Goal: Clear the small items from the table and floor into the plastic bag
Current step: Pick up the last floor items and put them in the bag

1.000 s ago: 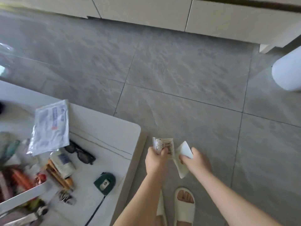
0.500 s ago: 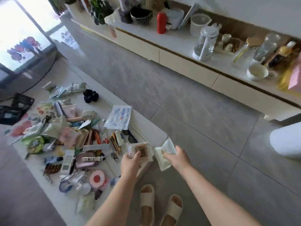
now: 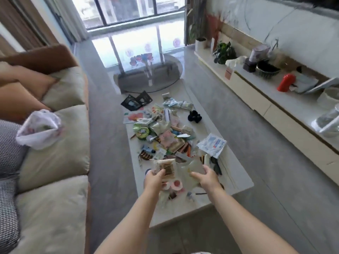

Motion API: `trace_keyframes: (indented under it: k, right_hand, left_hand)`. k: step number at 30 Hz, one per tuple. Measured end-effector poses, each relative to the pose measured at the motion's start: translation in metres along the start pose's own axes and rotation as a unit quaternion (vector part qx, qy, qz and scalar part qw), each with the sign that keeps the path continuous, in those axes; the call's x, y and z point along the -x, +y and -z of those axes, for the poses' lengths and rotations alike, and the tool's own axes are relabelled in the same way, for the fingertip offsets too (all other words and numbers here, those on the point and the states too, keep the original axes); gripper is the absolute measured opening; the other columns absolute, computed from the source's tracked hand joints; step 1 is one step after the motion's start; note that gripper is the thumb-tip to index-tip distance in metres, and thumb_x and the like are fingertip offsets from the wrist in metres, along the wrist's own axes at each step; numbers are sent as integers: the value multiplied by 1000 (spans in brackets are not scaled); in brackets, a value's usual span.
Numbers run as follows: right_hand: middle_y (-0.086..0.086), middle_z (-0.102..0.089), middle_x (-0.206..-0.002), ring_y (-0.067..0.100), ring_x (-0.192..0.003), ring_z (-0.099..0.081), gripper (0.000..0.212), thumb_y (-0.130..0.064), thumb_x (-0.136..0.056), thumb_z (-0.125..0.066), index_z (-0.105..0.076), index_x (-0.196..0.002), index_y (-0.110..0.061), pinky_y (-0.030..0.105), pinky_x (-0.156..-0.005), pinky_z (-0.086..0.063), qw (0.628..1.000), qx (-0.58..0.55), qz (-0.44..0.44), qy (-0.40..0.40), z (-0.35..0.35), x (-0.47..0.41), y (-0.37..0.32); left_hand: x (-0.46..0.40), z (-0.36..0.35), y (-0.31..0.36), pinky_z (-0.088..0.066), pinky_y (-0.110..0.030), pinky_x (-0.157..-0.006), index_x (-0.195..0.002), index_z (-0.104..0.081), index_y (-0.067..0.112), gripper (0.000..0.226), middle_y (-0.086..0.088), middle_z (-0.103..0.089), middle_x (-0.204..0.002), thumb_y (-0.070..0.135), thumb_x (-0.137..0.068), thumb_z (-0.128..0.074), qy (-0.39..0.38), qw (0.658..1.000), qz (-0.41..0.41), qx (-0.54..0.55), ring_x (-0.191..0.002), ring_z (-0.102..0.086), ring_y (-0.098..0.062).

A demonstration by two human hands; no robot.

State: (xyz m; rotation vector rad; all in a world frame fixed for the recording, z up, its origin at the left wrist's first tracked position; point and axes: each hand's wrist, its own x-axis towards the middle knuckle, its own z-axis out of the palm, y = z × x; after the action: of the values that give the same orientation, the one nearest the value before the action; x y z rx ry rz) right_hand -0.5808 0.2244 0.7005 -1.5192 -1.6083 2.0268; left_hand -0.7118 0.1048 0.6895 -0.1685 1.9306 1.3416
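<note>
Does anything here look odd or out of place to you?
Yes: the white table is strewn with a loose heap of small packets, and black packets lie on the floor beyond it. The plastic bag meant for them sits open on the sofa, away from the mess.

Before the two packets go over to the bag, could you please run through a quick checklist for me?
1. Left hand grips the barcode packet: ok.
2. Right hand holds the white packet: ok.
3. Bag mouth open, on the sofa: ok.
4. Bag has room left: cannot tell.
5. Table cleared: not ok, many items remain.
6. Floor items picked up: cannot tell.
</note>
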Motion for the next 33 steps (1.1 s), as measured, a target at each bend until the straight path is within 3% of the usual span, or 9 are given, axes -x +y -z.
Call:
trace_keyframes:
  k: [3,7,11,13,15,21,27,29,33]
  right_hand:
    - [7,-61,-92,26,-88,-60,29,-2,-89,-57,-50,-116,-11,40,-82,-54,1000,-10,5,-8,-67,13,-13]
    - [11,-62,-91,21,-71,-60,28,-1,-87,-56,-52,-114,-6,24,-48,-49,999,15,27,-28,-158,27,-22]
    - [14,-62,-97,30,-86,-61,24,0,-85,-62,-53,-107,-3,36,-65,-53,998,4,31,-53,-218,33,-35]
    - [10,-61,-89,28,-85,-59,19,1,-85,-62,-52,-100,-6,31,-64,-49,997,-4,25,-74,-223,34,-41]
    - [8,-61,-84,24,-76,-59,17,1,-84,-64,-53,-94,-8,31,-63,-48,989,31,49,-134,-340,47,-71]
    - [10,-63,-88,31,-86,-62,26,-3,-81,-70,-57,-103,-2,46,-84,-52,988,45,64,-133,-367,42,-82]
    - [20,-58,-119,25,-83,-60,48,-3,-82,-68,-50,-126,3,19,-44,-50,981,69,59,-169,-446,-28,-115]
    - [21,-56,-123,25,-84,-60,51,-4,-82,-69,-49,-128,3,20,-43,-50,980,71,52,-178,-470,-50,-128]
    - [8,-58,-83,15,-69,-56,17,1,-85,-63,-54,-99,0,27,-61,-51,973,105,42,-200,-511,-84,-160]
  left_hand:
    - [-2,78,3,-50,-29,-61,-114,-53,3,22,-12,-63,-95,9,-93,-54,9,999,2,33,-75,-60,-21]
    - [-6,178,7,-47,-26,-56,-110,-56,3,20,-9,-61,-84,4,-91,-52,36,998,-26,45,-63,-56,-18]
    - [-5,238,1,-44,-21,-49,-96,-55,8,6,-5,-59,-74,7,-91,-59,50,997,-25,61,-60,-54,-17]
    - [-1,239,4,-44,-20,-48,-82,-55,12,10,-4,-58,-72,8,-91,-60,60,996,-32,64,-58,-54,-16]
    - [-17,348,15,-46,-18,-46,-78,-55,15,14,-4,-60,-70,10,-90,-63,118,984,-46,127,-54,-57,-14]
    - [-28,372,24,-43,-12,-40,-81,-61,11,10,-1,-61,-66,15,-88,-66,153,977,-62,133,-42,-56,-5]
    - [-81,421,64,-43,-22,-55,-82,-58,14,10,-3,-59,-71,12,-91,-62,179,964,-61,185,-59,-54,-14]
    - [-102,435,80,-43,-22,-56,-81,-57,14,11,-2,-59,-72,12,-90,-62,193,962,-54,184,-61,-55,-15]
    - [-146,461,108,-48,-23,-56,-85,-60,10,6,-4,-61,-71,10,-88,-65,224,955,-37,191,-62,-56,-16]
